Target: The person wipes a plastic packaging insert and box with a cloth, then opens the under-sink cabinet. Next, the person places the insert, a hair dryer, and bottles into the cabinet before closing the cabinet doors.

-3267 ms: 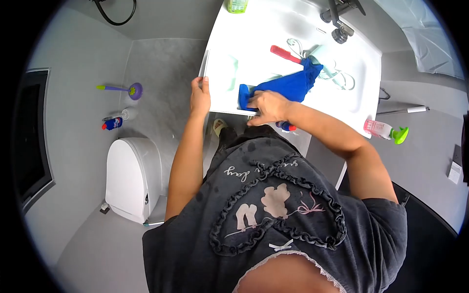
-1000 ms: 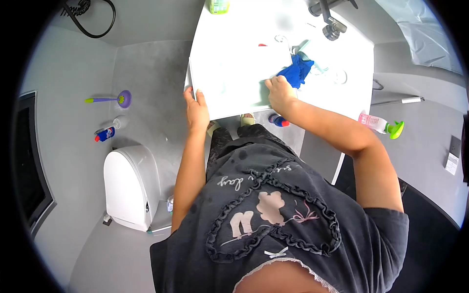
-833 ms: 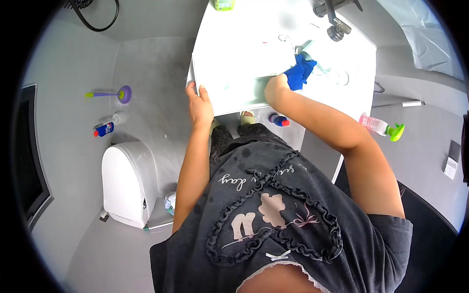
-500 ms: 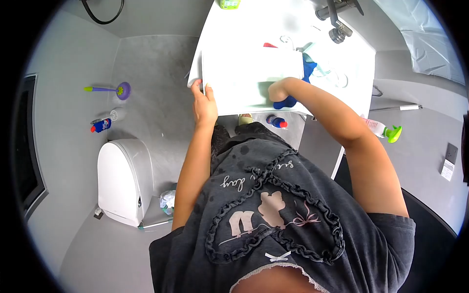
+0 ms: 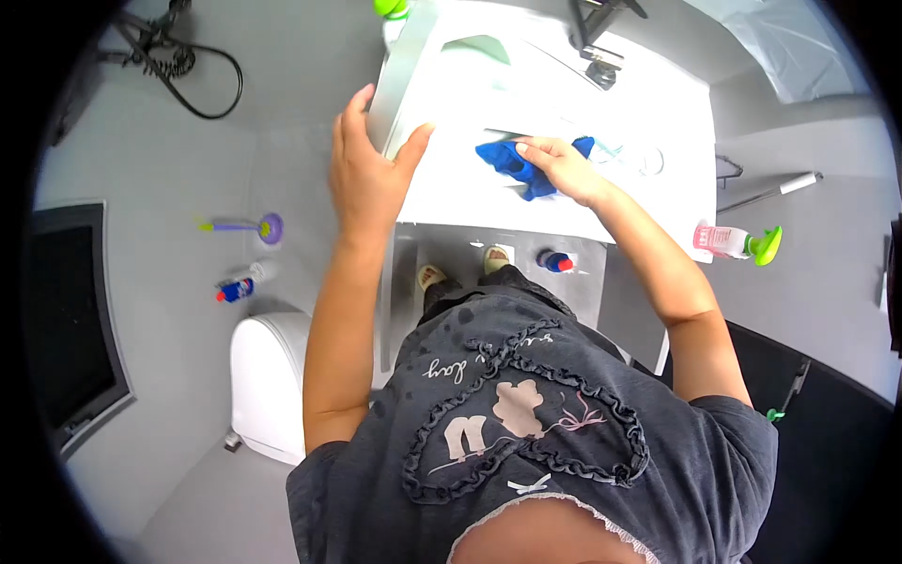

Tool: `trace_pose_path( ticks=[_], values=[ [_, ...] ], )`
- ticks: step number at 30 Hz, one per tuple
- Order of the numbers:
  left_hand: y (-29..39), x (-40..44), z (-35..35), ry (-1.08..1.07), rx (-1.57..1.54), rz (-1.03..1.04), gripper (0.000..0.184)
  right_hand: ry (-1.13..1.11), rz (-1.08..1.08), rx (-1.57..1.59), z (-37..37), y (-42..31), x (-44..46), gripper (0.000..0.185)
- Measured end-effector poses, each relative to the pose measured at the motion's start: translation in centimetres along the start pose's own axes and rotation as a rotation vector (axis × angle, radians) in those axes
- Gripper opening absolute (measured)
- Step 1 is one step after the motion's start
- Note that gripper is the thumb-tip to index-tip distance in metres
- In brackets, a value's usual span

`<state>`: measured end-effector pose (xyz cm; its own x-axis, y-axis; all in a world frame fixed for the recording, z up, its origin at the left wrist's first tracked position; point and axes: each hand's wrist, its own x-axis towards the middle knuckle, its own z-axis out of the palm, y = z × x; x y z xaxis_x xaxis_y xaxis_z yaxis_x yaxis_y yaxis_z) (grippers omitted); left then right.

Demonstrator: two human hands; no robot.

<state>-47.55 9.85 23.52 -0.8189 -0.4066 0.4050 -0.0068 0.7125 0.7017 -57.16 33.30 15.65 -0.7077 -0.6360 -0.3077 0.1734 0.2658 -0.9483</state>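
Note:
My left hand [image 5: 369, 174] grips the near end of a pale white box [image 5: 402, 89], its thumb and fingers apart on either side. The box stands tipped up at the left edge of the white countertop [image 5: 451, 193]. My right hand [image 5: 564, 172] holds a crumpled blue cloth [image 5: 512, 162] over the front part of the countertop, thumb on top. Part of the cloth is hidden under the hand. Glare washes out the box's outline.
A dark faucet [image 5: 597, 56] stands at the back of the countertop. A green-topped bottle [image 5: 390, 9] is behind the box. At right sits a spray bottle [image 5: 733, 242]. Below are a blue bottle [image 5: 554, 260] with a red cap and a white toilet [image 5: 268, 385].
The box has tipped up and shifted to the left with my left hand. My right hand has come out of the box, and the blue cloth shows more fully in it.

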Motion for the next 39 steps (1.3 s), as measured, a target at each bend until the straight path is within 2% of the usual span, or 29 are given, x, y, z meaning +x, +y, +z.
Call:
trace_pose_path(
  ticks=[2,3,6,8,9,10,12,13,15,16,18,19,20,22,23,25,26,28,30,32,34,36,37,39],
  values=[
    [3.2,2.2,-0.1,-0.002,0.059,0.146,0.051,0.102,-0.229,0.044,0.4,0.4,0.1,0.033],
    [4.7,2.9,-0.2,0.017,0.116,0.207,0.049,0.306,-0.422,-0.260,1.0,-0.3,-0.3,0.030],
    [8.3,3.6,0.3,-0.001,0.203,0.351,0.041,0.587,-0.657,-0.231,3.5,-1.9,0.0,0.022],
    [10.1,3.5,1.0,-0.012,0.220,0.460,0.042,0.697,-0.750,-0.551,4.0,-2.7,1.0,0.015],
    [11.1,3.2,0.9,-0.017,0.240,0.443,0.042,0.757,-0.824,-0.649,3.9,-2.6,1.6,0.012],
    [11.4,3.5,0.9,-0.036,0.249,0.483,0.042,0.716,-0.725,-0.820,3.6,-2.8,2.0,0.015],
    [11.4,3.7,0.7,0.017,0.361,0.507,0.048,0.761,-0.908,-0.791,2.9,-1.4,3.2,0.019],
    [11.7,3.7,0.6,0.020,0.372,0.515,0.048,0.790,-0.903,-0.771,2.4,-0.7,3.8,0.019],
    [12.3,3.5,0.1,0.010,0.403,0.535,0.047,0.830,-1.041,-0.883,1.4,0.3,4.4,0.018],
    [12.5,3.4,0.0,0.013,0.427,0.530,0.047,0.851,-1.038,-0.871,1.3,0.6,4.5,0.018],
    [12.2,3.0,-0.1,0.006,0.443,0.566,0.047,0.758,-0.933,-1.051,1.5,0.8,4.5,0.014],
    [12.1,2.9,-0.2,0.015,0.448,0.537,0.046,0.750,-0.854,-1.172,2.1,0.4,4.4,0.012],
    [11.8,2.7,-0.5,0.022,0.456,0.505,0.045,0.758,-0.858,-1.158,2.8,0.3,4.0,0.012],
    [10.4,2.1,-1.4,0.026,0.447,0.496,0.045,0.591,-0.727,-1.307,3.2,-0.3,2.5,0.010],
    [9.8,2.1,-1.9,0.034,0.425,0.480,0.044,0.538,-0.816,-1.262,2.9,-0.1,1.8,0.008],
    [8.9,1.8,-2.8,0.092,0.435,0.515,0.044,0.402,-0.709,-1.275,2.3,0.4,0.0,0.008],
    [8.6,1.7,-3.2,0.146,0.434,0.539,0.044,0.441,-0.706,-1.251,1.7,2.6,0.5,0.008],
    [8.3,1.9,-3.8,0.193,0.457,0.551,0.042,0.484,-0.519,-1.234,-0.4,3.0,-1.4,0.008],
    [8.5,2.2,-4.1,0.226,0.447,0.386,0.038,0.620,-0.639,-1.123,-1.2,2.7,-1.9,0.015],
    [8.2,2.2,-3.8,0.223,0.433,0.364,0.035,0.744,-0.880,-0.828,0.4,0.2,-1.9,0.016],
    [8.3,1.9,-2.9,0.221,0.425,0.344,0.036,0.856,-0.996,-0.824,2.6,-1.6,-0.4,0.016],
    [9.2,1.4,-2.0,0.205,0.388,0.318,0.036,0.894,-0.919,-0.942,3.9,-2.7,1.8,0.017],
    [9.5,1.3,-1.7,0.200,0.378,0.336,0.034,0.853,-0.776,-1.021,4.4,-2.6,3.3,0.014],
    [10.4,1.3,-1.6,0.190,0.370,0.390,0.033,0.791,-0.693,-1.046,4.7,-1.8,4.7,0.012]
  ],
)
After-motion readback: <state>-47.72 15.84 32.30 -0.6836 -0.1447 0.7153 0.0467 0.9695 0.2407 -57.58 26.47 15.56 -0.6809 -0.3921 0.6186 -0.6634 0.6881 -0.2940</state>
